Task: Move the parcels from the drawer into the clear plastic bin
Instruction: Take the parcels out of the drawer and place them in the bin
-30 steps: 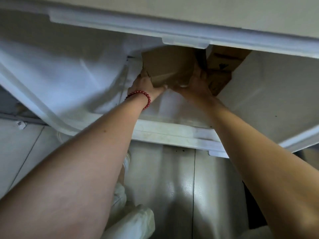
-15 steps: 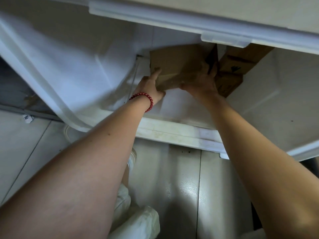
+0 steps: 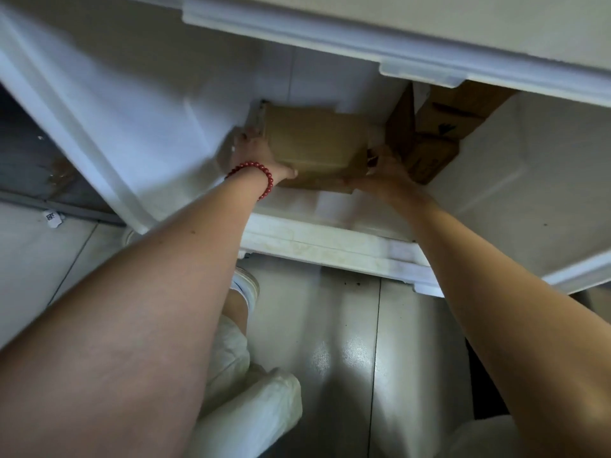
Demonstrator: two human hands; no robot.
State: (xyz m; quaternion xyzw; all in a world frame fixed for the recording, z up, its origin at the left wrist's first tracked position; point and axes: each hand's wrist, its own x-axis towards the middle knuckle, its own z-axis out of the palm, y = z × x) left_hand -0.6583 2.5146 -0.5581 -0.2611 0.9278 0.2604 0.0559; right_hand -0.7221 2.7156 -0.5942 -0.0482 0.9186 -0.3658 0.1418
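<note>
Two grips, left hand (image 3: 255,153) and right hand (image 3: 385,171), clasp sides of a boxy cardboard parcel (image 3: 314,140).

This is an indoor storage corner; whether it belongs to a home or a workplace cannot be told. A deep white plastic drawer (image 3: 330,249) stands open low over a glossy floor (image 3: 347,358) of large pale tiles. It holds a plain brown cardboard parcel (image 3: 314,140) and, just to its right, a printed carton (image 3: 439,133), while a small white printed tag (image 3: 51,219) lies on the floor at the left.
</note>
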